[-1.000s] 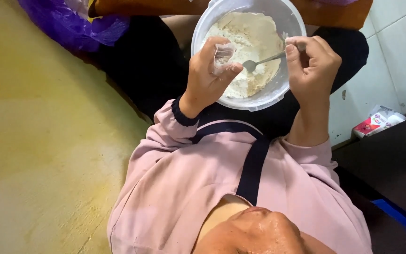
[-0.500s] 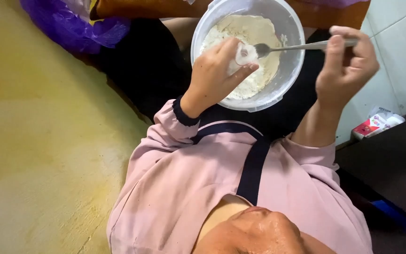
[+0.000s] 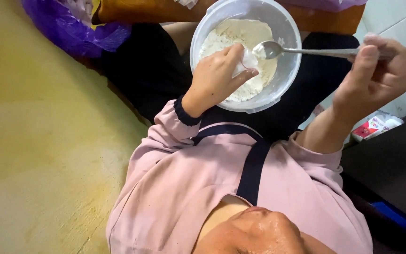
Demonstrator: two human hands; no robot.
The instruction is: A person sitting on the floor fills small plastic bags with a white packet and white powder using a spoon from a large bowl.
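Emptying a small cup (image 3: 246, 61) into the bowl (image 3: 288, 70) of flour.
Left hand (image 3: 214, 80) gripped the tipped cup; right hand (image 3: 377, 75) pinched a spoon (image 3: 301, 50) at three o'clock (bowl of it empty); scraping seemed next.

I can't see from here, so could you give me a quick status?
Left hand grips small clear cup. Right hand holds spoon over flour bowl. Nothing obstructing.

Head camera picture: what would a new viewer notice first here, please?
First comes the clear round bowl of pale flour at top centre, resting on the person's lap. Over it, the left hand pinches a small clear packet, and the right hand at the right edge holds a metal spoon with its bowl above the flour. A purple bag lies at upper left.
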